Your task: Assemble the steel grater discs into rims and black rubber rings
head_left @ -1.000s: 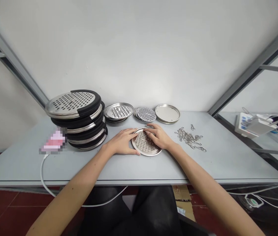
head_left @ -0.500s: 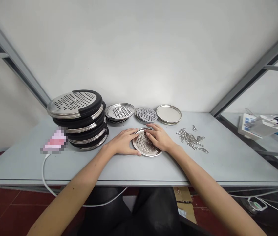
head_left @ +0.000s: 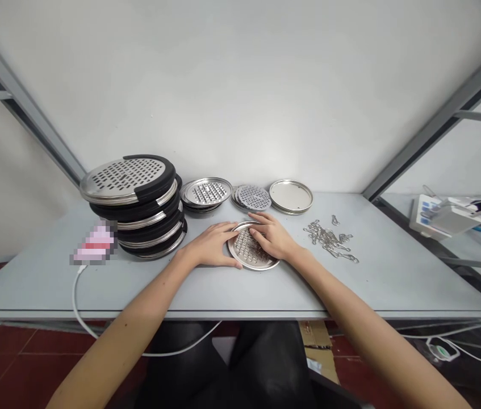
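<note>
The perforated disc (head_left: 249, 250) is pressed flat by both open hands' fingers (head_left: 261, 230); pressure should be kept even.

Grey table (head_left: 393, 284), flat top. On it, L to R: blurred pink item w/ white cable (head_left: 93, 245); tall stack of black-rimmed perforated discs (head_left: 136, 207); perforated dishes (head_left: 206, 194); small discs (head_left: 254, 197); plain tray (head_left: 291, 196); perforated disc (head_left: 249, 253) front-centre; loose metal clips (head_left: 329, 240).

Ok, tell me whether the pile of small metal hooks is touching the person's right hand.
No: the pile of small metal hooks lies apart on the grey table, right of the right hand.
</note>
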Motion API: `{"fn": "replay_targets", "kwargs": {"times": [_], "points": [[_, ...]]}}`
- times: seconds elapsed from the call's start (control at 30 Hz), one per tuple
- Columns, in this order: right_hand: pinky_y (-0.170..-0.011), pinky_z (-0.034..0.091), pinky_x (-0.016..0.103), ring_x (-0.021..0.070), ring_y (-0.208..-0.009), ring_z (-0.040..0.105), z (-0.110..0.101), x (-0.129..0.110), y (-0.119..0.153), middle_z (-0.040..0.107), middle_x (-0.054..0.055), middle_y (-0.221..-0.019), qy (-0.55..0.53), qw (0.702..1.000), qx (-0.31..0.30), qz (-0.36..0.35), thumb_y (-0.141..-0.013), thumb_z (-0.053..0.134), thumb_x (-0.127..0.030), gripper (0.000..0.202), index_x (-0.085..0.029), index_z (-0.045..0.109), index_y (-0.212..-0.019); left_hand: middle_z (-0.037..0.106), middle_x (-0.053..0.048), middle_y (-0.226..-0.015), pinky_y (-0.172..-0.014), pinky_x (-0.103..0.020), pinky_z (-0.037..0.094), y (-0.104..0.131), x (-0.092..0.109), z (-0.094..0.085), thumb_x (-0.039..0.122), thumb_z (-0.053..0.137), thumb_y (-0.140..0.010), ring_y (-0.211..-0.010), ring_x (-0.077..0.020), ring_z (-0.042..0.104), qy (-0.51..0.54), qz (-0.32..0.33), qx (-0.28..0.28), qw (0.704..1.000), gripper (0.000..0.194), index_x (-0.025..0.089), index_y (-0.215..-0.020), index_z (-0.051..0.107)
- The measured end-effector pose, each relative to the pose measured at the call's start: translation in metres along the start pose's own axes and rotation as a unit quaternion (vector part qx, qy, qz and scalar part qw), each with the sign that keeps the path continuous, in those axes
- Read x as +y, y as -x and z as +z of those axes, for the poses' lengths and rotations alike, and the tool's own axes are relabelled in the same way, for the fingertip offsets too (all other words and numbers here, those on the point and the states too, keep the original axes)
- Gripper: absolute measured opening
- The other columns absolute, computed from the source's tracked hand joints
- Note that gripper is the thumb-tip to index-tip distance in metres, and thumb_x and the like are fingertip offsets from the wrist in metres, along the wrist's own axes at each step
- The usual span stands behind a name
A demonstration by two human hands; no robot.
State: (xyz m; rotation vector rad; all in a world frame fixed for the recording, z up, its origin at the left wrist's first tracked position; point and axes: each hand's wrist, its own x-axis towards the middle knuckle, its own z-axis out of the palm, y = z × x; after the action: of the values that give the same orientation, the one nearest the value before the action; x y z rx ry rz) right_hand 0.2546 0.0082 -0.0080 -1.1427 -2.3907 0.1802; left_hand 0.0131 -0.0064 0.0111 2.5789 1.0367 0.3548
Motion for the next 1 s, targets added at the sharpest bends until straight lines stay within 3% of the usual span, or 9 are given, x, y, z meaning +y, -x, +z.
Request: {"fn": "replay_targets", "kwargs": {"times": [0.2,0.6,1.0], "points": [[-0.112,0.035,0.056,0.0339,-0.138,0.04,0.0006,0.002,-0.0004,0.052,0.009,-0.144,-0.012,1.0,-0.007,0.009,-0.095,0.045,-0.031,0.035,-0.021,0.074,-0.112,0.038,-0.016,-0.152,-0.117,-0.048,0.028,-0.0006,0.0006,0.0,0.069,0.073,-0.064,-0.141,-0.0361,0.033,0.0,-0.002,-0.002,1.0,0.095,0.015,-0.14,0.051],[-0.115,0.029,0.059,0.0349,-0.145,0.028,-0.0001,0.0011,-0.0006,0.051,0.009,-0.146,-0.026,0.999,-0.018,0.021,-0.096,0.044,-0.031,0.036,-0.021,0.073,-0.115,0.039,-0.014,-0.153,-0.117,-0.047,0.028,-0.0004,-0.0015,0.0012,0.068,0.075,-0.063,-0.141,-0.0354,0.033,0.007,-0.001,0.002,1.0,0.092,0.02,-0.139,0.052],[-0.112,0.036,0.053,0.0321,-0.135,0.044,0.0021,-0.0006,0.0035,0.054,0.016,-0.141,-0.002,0.999,0.029,0.021,-0.098,0.04,-0.032,0.039,-0.016,0.072,-0.114,0.038,-0.015,-0.152,-0.116,-0.047,0.03,-0.0012,0.0007,-0.0001,0.066,0.077,-0.061,-0.14,-0.0356,0.036,0.017,-0.005,0.006,1.0,0.095,0.017,-0.139,0.052]]}}
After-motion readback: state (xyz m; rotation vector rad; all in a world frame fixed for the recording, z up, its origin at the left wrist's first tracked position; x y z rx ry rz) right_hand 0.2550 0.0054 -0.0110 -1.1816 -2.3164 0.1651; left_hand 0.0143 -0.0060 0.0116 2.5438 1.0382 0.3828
